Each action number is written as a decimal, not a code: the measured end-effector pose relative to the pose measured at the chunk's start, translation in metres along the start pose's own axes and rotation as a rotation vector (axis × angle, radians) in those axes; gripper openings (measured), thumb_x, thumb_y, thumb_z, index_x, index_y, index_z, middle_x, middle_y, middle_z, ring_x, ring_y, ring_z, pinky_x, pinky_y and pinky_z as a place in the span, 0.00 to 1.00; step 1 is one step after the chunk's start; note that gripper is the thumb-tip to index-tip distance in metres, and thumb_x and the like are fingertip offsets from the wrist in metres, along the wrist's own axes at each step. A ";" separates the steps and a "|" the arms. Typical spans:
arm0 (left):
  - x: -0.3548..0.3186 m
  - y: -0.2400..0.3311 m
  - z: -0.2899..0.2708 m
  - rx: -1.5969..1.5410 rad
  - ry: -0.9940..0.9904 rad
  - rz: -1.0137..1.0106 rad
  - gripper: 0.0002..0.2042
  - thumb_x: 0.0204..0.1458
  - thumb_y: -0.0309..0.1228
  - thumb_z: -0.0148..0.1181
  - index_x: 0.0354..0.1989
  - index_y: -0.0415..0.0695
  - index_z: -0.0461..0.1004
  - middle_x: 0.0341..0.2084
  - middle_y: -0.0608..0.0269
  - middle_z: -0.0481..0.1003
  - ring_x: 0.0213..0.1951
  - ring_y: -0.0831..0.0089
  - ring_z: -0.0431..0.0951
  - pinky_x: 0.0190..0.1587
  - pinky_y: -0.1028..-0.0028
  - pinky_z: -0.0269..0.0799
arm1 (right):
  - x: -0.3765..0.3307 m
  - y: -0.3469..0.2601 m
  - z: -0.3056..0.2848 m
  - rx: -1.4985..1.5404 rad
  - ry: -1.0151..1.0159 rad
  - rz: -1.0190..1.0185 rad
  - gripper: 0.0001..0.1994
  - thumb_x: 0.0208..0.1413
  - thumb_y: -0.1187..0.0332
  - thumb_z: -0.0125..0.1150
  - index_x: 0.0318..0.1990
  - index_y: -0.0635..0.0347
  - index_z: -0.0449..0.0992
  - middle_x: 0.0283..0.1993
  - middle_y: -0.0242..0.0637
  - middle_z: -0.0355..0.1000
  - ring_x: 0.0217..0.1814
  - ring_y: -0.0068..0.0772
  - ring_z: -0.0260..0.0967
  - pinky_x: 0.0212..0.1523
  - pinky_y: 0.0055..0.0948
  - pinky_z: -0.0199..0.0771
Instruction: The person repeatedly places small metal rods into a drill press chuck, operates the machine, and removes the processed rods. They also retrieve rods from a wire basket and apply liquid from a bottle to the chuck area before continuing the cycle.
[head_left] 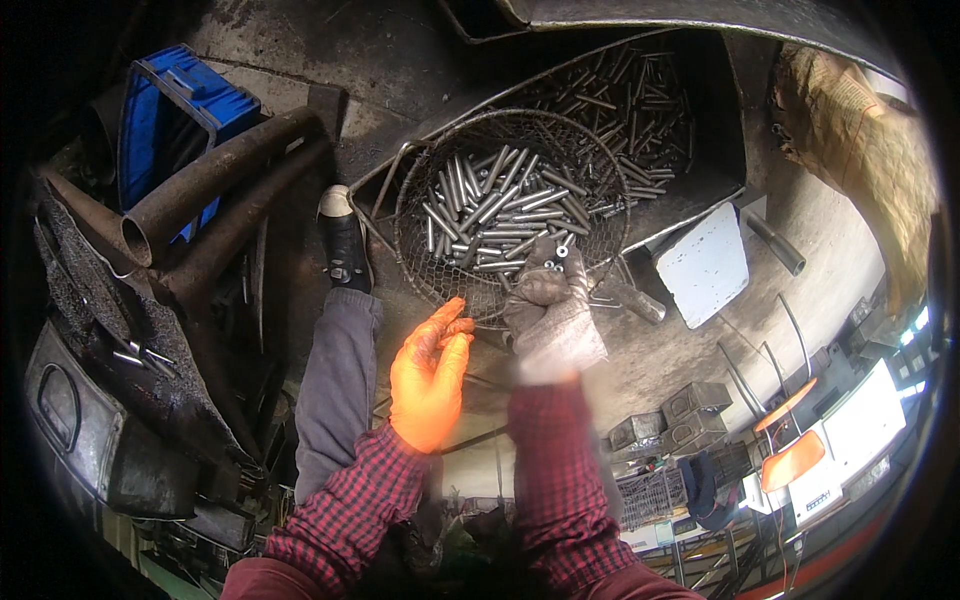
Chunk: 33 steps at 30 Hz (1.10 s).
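Rods (561, 252) in the right hand (545, 308), fingers of a dirty grey glove closed around a few, ring-like ends facing up; exact count hidden by the grip. Left hand (428, 385) in an orange glove, to the left and a little nearer the body, fingers bent, narrow gap beside the thumb; cannot tell whether holding anything. Just beyond both, round wire-mesh basket (445, 283), right fingers over its near edge; cannot tell whether left fingertips touching the rim. Inside, heap of loose rods (495, 205), lying at many angles. Behind the basket, dark metal bin (718, 130) with more scattered rods (635, 110). To the right, pale flat panel (703, 265), grey pipe (775, 243) and, farther up, crumpled brown paper (855, 170). To the left, black shoe (347, 245) below a grey trouser leg (340, 365), then thick rusty pipe (215, 182) near a blue crate (225, 105). At lower right, well apart, orange seat (793, 461).
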<state>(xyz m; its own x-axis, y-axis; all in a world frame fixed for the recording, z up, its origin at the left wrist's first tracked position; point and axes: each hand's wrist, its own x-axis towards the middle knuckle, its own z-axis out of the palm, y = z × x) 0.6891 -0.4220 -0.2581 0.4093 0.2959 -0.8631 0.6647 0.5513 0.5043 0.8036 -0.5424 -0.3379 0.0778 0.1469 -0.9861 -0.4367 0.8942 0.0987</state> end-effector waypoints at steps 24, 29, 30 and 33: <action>0.002 -0.004 0.000 0.022 0.008 0.026 0.19 0.65 0.19 0.56 0.65 0.31 0.71 0.54 0.55 0.77 0.52 0.75 0.77 0.56 0.75 0.73 | -0.008 -0.006 -0.011 0.202 -0.370 0.269 0.25 0.75 0.52 0.48 0.61 0.68 0.74 0.46 0.40 0.81 0.19 0.17 0.64 0.21 0.17 0.70; 0.002 -0.004 0.000 -0.007 0.002 0.007 0.19 0.65 0.19 0.56 0.65 0.31 0.71 0.54 0.55 0.77 0.52 0.75 0.77 0.57 0.76 0.73 | -0.008 -0.007 -0.013 0.190 -0.544 0.357 0.24 0.75 0.51 0.48 0.62 0.63 0.75 0.45 0.38 0.81 0.19 0.17 0.64 0.24 0.20 0.71; 0.002 -0.004 0.001 -0.011 0.008 0.004 0.19 0.65 0.19 0.56 0.65 0.31 0.70 0.54 0.55 0.77 0.52 0.75 0.77 0.57 0.76 0.73 | -0.008 -0.010 -0.014 0.203 -0.482 0.348 0.24 0.75 0.51 0.49 0.62 0.62 0.75 0.44 0.37 0.81 0.19 0.17 0.64 0.25 0.22 0.72; 0.001 -0.003 0.003 -0.065 0.015 0.010 0.19 0.66 0.19 0.56 0.65 0.31 0.70 0.53 0.56 0.77 0.52 0.75 0.77 0.57 0.76 0.72 | -0.002 -0.016 -0.017 0.216 -0.384 0.364 0.23 0.73 0.46 0.49 0.60 0.53 0.77 0.42 0.32 0.83 0.16 0.16 0.64 0.27 0.26 0.71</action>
<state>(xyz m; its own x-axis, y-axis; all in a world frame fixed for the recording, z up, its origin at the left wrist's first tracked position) 0.6892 -0.4255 -0.2608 0.4058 0.3132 -0.8587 0.6184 0.5978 0.5102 0.7947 -0.5640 -0.3399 0.2941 0.5683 -0.7685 -0.3065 0.8177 0.4874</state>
